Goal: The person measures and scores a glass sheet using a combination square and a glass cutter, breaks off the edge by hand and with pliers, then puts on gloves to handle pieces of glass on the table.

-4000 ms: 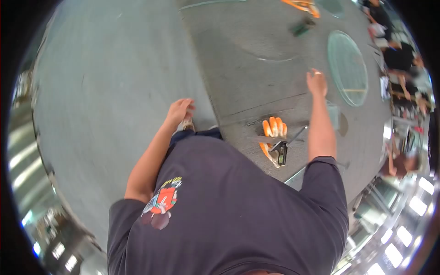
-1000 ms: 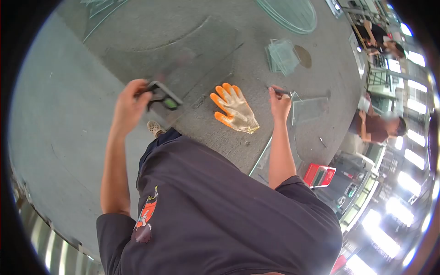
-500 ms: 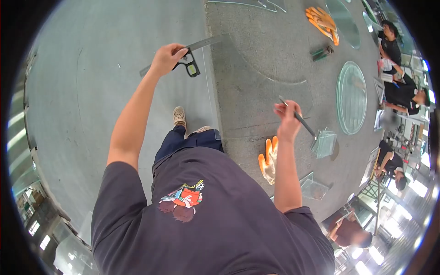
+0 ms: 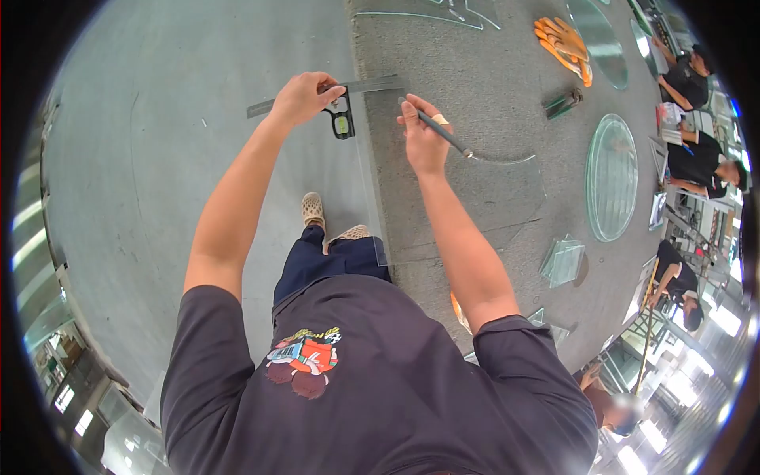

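My left hand [image 4: 305, 99] grips a combination square [image 4: 343, 123], its steel ruler [image 4: 376, 84] reaching over the grey table's edge and along a clear glass sheet [image 4: 475, 190]. That sheet has a curved far edge and overhangs the table on my side. In my right hand [image 4: 426, 138] is a dark pen-like tool [image 4: 443, 133], its tip near the ruler's right end. A bandage is wrapped round one finger of that hand. Partly hidden behind my right forearm lies an orange-and-white glove [image 4: 459, 310].
Orange gloves [image 4: 564, 47], a dark green object [image 4: 563, 103], oval glass panes [image 4: 612, 178] and small square glass pieces [image 4: 563, 261] lie on the table [image 4: 507, 103]. More cut glass [image 4: 419, 20] is at the far edge. Several people stand along the right side.
My right hand has moved left with the pen-like tool, from over the sheet's middle to beside the ruler's end. My left hand and the square have shifted slightly right.
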Available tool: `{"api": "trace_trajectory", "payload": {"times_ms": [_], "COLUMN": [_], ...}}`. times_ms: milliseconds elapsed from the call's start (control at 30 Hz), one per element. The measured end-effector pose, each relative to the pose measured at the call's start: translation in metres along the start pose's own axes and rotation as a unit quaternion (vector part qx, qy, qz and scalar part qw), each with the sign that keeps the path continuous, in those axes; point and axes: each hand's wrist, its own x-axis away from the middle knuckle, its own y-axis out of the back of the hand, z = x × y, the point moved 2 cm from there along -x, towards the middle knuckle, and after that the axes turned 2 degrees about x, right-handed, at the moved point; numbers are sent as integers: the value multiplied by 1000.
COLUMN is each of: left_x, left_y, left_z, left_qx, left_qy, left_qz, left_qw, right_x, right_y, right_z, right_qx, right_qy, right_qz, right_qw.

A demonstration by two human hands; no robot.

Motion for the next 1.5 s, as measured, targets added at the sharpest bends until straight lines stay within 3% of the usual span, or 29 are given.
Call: {"api": "trace_trajectory", "payload": {"times_ms": [267, 667, 933, 1100, 1333, 1433, 1500], "left_x": [0, 30, 63, 60, 58, 59, 57], "left_y": [4, -7, -19, -20, -18, -19, -17], "left_z": [-6, -17, -31, -23, -23, -22, -22], "left_qx": [18, 3, 6, -15, -49, -51, -62], "left_qy": [12, 34, 46, 27, 27, 37, 55], "left_qz": [12, 33, 41, 50, 54, 59, 76], "left_qw": [1000, 999, 998, 998, 997, 996, 994], "right_x": [8, 20, 48, 31, 6, 4, 7], "right_y": [-3, 20, 46, 39, 20, 15, 12], "right_z": [-25, -22, -29, -31, -12, -7, -8], "right_qx": [90, 38, 66, 148, 148, 192, 183], "right_qy": [112, 55, 37, 44, 22, 99, 99], "right_qz": [-108, -152, -139, -85, -62, -85, -101], "right_qw": [984, 986, 987, 984, 987, 973, 973]}}
